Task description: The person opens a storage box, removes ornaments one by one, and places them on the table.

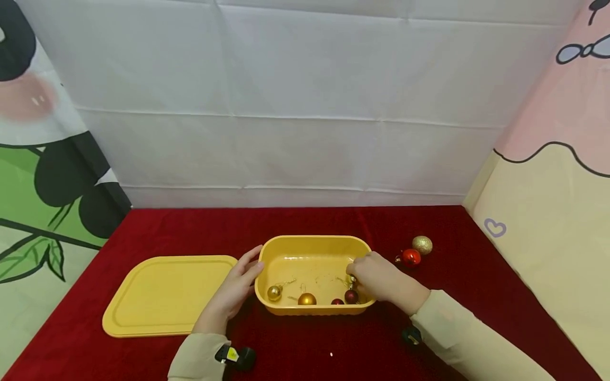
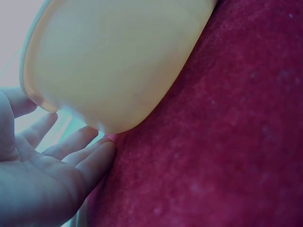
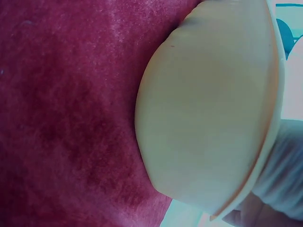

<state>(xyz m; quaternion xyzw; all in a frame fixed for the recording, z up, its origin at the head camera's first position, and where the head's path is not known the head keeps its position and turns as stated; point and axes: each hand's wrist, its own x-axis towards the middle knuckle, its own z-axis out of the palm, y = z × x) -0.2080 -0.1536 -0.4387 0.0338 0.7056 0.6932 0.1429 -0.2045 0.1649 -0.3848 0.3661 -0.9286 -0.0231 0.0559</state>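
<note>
A yellow plastic box (image 1: 314, 244) stands in the middle, with several small Christmas balls inside. Along its front wall lie a gold ball (image 1: 274, 293), an orange-gold ball (image 1: 307, 299) and a dark red ball (image 1: 351, 296). My left hand (image 1: 236, 288) rests against the box's left end, its fingers extended along the outer wall in the left wrist view. Over the right rim reaches my right hand (image 1: 378, 275), fingers curled down inside and pinching a small gold ball (image 1: 352, 279). The right wrist view shows mostly the box's outer wall (image 3: 208, 104), hiding the fingertips.
A yellow lid (image 1: 167, 296) lies flat left of the box. On the right, a shiny red ball (image 1: 411, 257) and a glittery gold ball (image 1: 422, 244) sit on the dark red cloth (image 1: 305, 349). A white sheet (image 1: 305, 106) hangs behind the table.
</note>
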